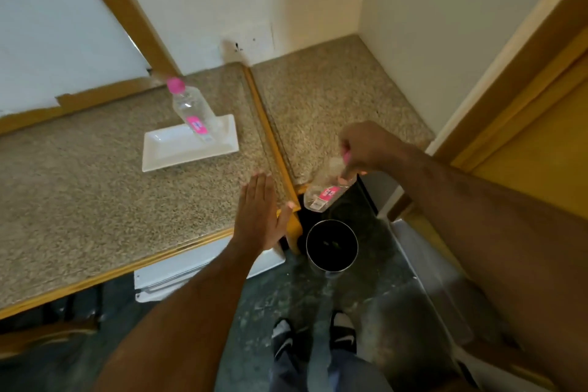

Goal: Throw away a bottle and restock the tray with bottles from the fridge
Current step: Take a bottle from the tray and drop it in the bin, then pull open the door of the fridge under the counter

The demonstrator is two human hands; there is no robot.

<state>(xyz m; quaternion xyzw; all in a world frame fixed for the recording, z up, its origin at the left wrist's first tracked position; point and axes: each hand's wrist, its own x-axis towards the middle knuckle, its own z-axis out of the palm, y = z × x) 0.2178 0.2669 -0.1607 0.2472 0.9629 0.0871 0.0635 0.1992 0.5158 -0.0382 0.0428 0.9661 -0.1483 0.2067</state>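
Standing upright on the right end of the white tray [165, 153], a clear bottle with a pink cap [191, 110] waits on the speckled counter [79, 194], most of the tray bare, presumably to take stock from the fridge [191, 267] below the counter. The left hand [259, 212] hovers flat over the counter's corner, fingers together and straight, holding nothing, likely for balance. Further right, the right hand [366, 146] is closed on the neck of a second bottle [324, 191], which hangs tilted above the round dark bin [332, 245] on the floor, placed so that letting go should drop it in.
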